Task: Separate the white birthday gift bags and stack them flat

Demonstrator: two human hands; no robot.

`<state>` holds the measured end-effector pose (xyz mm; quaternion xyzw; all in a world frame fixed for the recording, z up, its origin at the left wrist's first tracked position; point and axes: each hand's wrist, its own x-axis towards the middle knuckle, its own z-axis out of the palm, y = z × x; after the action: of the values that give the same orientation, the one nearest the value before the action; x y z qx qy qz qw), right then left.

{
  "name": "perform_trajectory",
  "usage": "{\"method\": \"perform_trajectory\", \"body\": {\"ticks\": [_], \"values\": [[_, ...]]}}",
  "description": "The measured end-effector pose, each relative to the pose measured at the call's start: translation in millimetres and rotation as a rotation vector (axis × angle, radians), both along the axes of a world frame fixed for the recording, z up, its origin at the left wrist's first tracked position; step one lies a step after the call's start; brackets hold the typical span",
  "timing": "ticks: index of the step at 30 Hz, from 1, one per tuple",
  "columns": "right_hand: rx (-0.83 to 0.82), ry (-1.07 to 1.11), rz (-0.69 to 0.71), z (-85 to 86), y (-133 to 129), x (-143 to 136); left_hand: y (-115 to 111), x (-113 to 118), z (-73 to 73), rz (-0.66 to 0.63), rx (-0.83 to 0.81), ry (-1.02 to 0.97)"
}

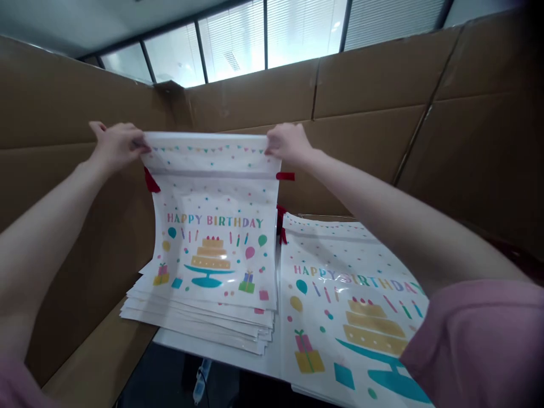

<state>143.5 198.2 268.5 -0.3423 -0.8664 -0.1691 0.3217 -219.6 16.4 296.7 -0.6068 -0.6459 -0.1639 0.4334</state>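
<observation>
- Nearest to us, our pink sleeve (480,340) covers the lower right corner and hides part of a second pile of white plastic birthday bags (340,306) lying flat just right of the first.
- To the left sits the stack of white plastic bags printed with "HAPPY BIRTHDAY" and a yellow cake (199,317), its edges fanned out unevenly; the lower edge of the lifted bag rests on it.
- Both piles lie on a dark surface (170,379) that shows bare in front of the stack.
- We hold one white birthday bag with red ribbon ties (212,226) upright by its top edge: our left hand (117,144) pinches the top left corner, our right hand (289,144) pinches the top right corner.
- Open room remains between the lifted bag and the brown cardboard wall (361,96) behind it.
- Cardboard panels close in left, back and right, near the piles.
- Beyond them, windows with blinds (263,34) glow brightly.
</observation>
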Motion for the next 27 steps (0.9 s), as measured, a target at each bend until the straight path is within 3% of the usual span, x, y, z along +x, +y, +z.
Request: {"method": "perform_trajectory", "body": {"ticks": [5, 10, 14, 18, 21, 27], "values": [[0.060, 0.149, 0.049, 56.9, -35, 21, -42, 33, 42.1, -0.041, 0.166, 0.029], [0.177, 0.248, 0.065, 88.9, -73, 44, -67, 48, 67.1, -0.080, 0.277, 0.058], [0.221, 0.276, 0.076, 92.1, -89, 54, -76, 56, 68.5, -0.026, 0.307, 0.059], [0.141, 0.186, 0.033, 81.6, -93, 59, -82, 66, 57.6, 0.046, 0.133, 0.032], [0.122, 0.164, 0.020, 80.3, -97, 66, -91, 75, 57.4, 0.058, 0.120, 0.011], [0.203, 0.216, 0.002, 105.5, -111, 103, -113, 111, 75.8, -0.015, 0.179, 0.046]]}}
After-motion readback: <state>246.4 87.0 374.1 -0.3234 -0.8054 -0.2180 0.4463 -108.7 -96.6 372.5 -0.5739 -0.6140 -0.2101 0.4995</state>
